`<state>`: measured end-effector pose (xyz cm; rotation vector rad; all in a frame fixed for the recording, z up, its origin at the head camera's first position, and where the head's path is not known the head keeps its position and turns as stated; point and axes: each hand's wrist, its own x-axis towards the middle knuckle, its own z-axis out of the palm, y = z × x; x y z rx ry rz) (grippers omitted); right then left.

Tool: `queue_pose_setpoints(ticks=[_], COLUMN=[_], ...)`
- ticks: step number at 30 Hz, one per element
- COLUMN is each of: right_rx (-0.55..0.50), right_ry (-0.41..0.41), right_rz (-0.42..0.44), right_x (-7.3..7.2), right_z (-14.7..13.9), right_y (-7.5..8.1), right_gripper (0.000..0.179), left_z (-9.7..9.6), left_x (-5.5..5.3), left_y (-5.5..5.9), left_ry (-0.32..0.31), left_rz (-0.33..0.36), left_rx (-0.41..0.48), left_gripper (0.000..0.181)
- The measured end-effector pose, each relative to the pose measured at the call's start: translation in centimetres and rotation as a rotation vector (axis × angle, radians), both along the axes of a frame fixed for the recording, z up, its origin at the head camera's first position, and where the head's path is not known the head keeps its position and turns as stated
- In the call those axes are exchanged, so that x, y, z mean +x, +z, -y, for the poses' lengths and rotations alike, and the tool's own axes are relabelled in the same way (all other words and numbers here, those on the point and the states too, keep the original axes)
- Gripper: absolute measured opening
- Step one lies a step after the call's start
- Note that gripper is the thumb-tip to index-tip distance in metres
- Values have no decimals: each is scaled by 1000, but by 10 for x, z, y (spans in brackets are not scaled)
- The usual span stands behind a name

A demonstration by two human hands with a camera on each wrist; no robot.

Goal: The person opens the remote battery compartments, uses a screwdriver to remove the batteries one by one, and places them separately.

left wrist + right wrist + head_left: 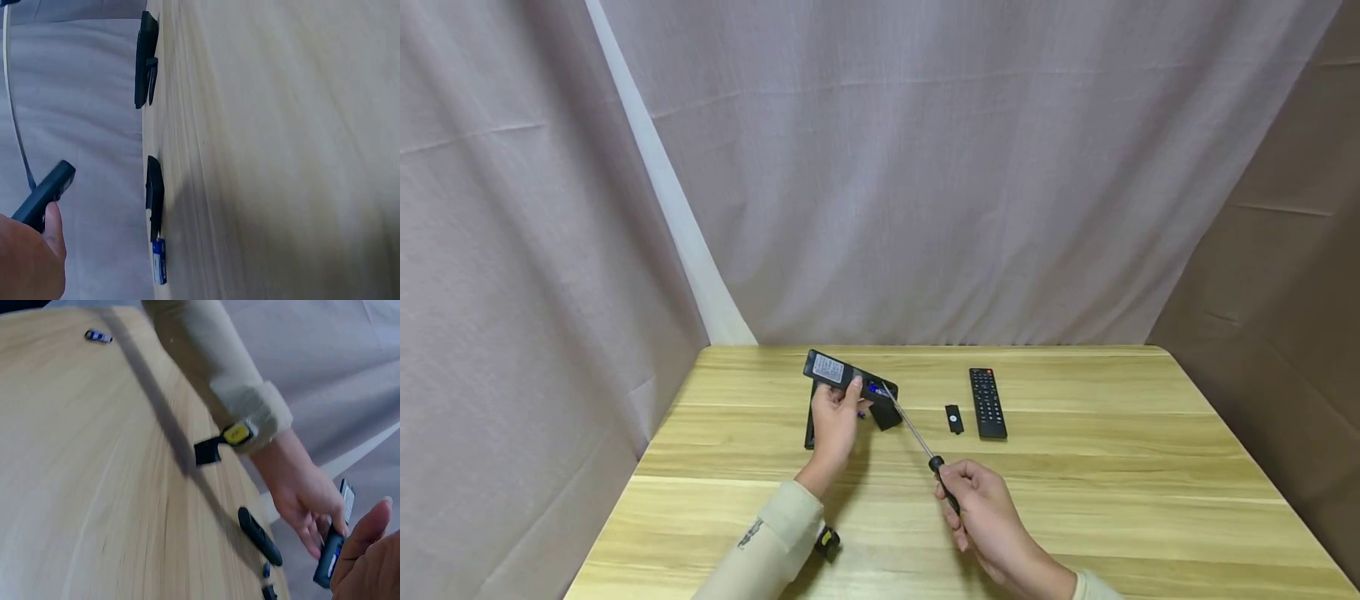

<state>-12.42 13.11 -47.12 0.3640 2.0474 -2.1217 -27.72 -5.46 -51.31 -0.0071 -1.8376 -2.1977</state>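
Note:
My left hand [837,423] grips a black remote control [850,379] raised over the table, its label side showing. The remote's battery compartment is uncovered, with a blue battery [877,389] inside. My right hand [988,508] holds a screwdriver [936,463] by its black handle, the tip of the long metal shaft at the compartment. In the left wrist view the left thumb lies along the remote [45,197], and the screwdriver shaft [14,112] reaches its end. The right wrist view shows the left fingers around the remote [331,553]; the screwdriver is hidden there behind the right hand [372,562].
Beyond the left hand lie another black remote [809,429], a black piece [886,415] and a loose blue battery [861,414]. Farther right are a small battery cover [953,418] and a remote [988,404]. A small blue object [99,336] lies on the table. Curtains surround the table.

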Motion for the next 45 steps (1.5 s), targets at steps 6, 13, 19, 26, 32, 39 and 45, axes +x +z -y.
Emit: queue_pose_setpoints(ticks=[6, 13, 19, 26, 32, 39, 45], right_rx=[42, 142, 185, 184, 99, -92, -168], right_ry=[-6, 20, -6, -2, 60, 173, 154], right_rz=[-33, -111, -138, -121, -91, -2, 6], right_x=[1, 3, 3, 4, 6, 8, 9], right_z=[-11, -25, -36, -40, -40, -37, -33], right_y=[-6, -14, -18, -20, -17, -6, 1], right_gripper=[16, 16, 14, 15, 22, 28, 30], left_z=[6, 10, 13, 15, 14, 6, 2], left_x=[1, -1, 1, 3, 6, 12, 14], left_y=[0, 1, 7, 10, 11, 8, 8], left_ry=[-34, 6, 51, -1, -41, -76, -77], left_rz=[7, 69, 110, 133, 115, 65, 55], left_rx=[-5, -1, -98, 38, 122, 137, 130], left_gripper=[25, 21, 23, 24, 20, 21, 23])
